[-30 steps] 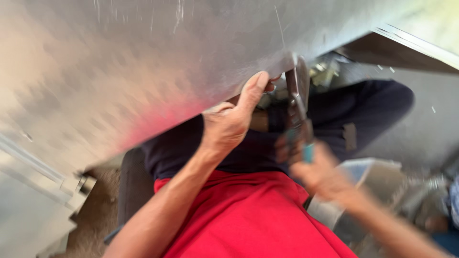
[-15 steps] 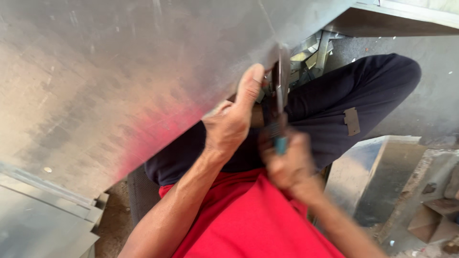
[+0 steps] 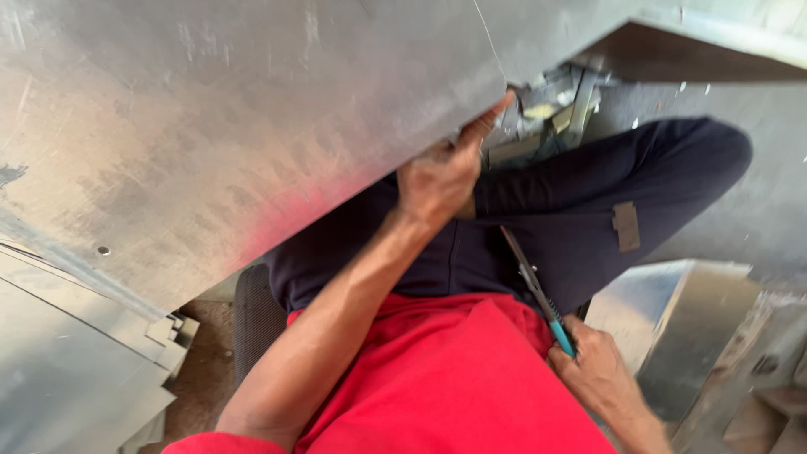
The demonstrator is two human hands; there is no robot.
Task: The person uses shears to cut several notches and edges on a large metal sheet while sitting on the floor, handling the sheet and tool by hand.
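Under the metal sheet (image 3: pixel 252 126), left hand (image 3: pixel 441 176) grips its edge; right hand (image 3: pixel 601 370) holds snips (image 3: pixel 538 290).

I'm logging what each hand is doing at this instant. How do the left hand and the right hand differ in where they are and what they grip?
The left hand is raised, pinching the edge of the big metal sheet; the right hand sits low by the red shirt, away from the sheet. The left grips sheet metal; the right grips snips with a teal handle, blades pointing toward the sheet. Both are bare and closed around something.
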